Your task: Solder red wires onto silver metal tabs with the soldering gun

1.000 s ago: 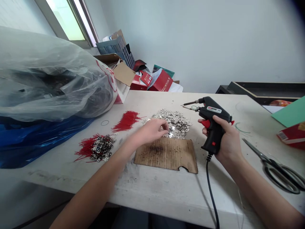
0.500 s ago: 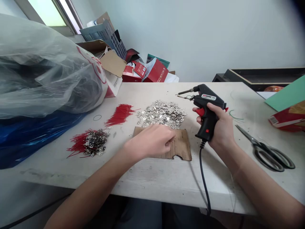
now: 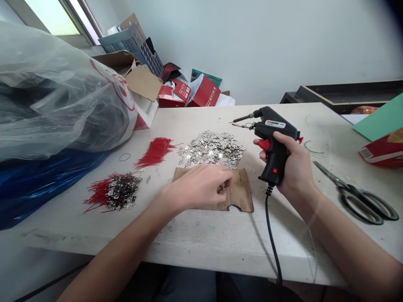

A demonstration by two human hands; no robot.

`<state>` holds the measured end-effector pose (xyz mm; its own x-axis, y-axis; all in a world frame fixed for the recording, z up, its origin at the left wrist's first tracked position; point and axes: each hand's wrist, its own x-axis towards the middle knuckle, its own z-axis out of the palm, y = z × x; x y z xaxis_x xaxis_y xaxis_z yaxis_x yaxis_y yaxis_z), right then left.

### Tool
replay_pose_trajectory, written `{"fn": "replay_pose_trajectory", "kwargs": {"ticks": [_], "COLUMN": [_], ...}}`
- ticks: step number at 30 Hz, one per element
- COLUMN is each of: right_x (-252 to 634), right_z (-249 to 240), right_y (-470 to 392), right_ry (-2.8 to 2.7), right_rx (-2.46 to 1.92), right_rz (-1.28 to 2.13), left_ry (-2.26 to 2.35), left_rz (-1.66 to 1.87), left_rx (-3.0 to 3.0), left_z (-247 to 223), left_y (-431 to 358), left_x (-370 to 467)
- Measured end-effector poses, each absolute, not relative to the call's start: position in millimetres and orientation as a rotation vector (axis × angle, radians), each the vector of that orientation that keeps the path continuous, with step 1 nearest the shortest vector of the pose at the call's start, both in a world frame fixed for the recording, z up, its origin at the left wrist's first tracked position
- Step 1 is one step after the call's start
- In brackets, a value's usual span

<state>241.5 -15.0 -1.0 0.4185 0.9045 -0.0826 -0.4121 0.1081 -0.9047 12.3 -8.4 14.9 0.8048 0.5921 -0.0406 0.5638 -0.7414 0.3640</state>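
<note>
My right hand (image 3: 294, 161) is wrapped around the handle of a black soldering gun (image 3: 273, 126) with a red trigger. Its tip points left, raised over the table behind the cardboard. A black cord (image 3: 271, 235) hangs from the grip. My left hand (image 3: 206, 184) is closed, fingers curled down over a brown cardboard piece (image 3: 241, 195). Something small and shiny shows under those fingers; its kind is hidden. Just behind lies a heap of small silver metal tabs (image 3: 214, 147). Left of it is a bundle of red wires (image 3: 155, 152). Nearer sits a pile of red wires with metal tabs (image 3: 115, 191).
Black-handled scissors (image 3: 359, 197) lie at the right, near a red box (image 3: 382, 151). A large plastic bag (image 3: 72, 100) bulges over the left side. Red boxes (image 3: 204, 92) and a grey-blue basket (image 3: 135, 46) crowd the back left of the white table (image 3: 195, 247).
The view has shifted slightly. My left hand has turned a little over the cardboard, and a shiny bit now shows under its fingers. My right hand keeps the soldering gun raised.
</note>
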Motion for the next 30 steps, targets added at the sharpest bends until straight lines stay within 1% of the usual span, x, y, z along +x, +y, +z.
{"fn": "replay_pose_trajectory", "kwargs": {"ticks": [30], "right_x": [240], "right_z": [3], "right_y": [-15], "right_ry": [-0.576], "right_rx": [-1.096], "right_rz": [1.051], "left_ry": [0.779], "left_rz": [0.300], "left_rx": [2.680], "left_z": [-6], "left_y": [-10], "left_x": [28]}}
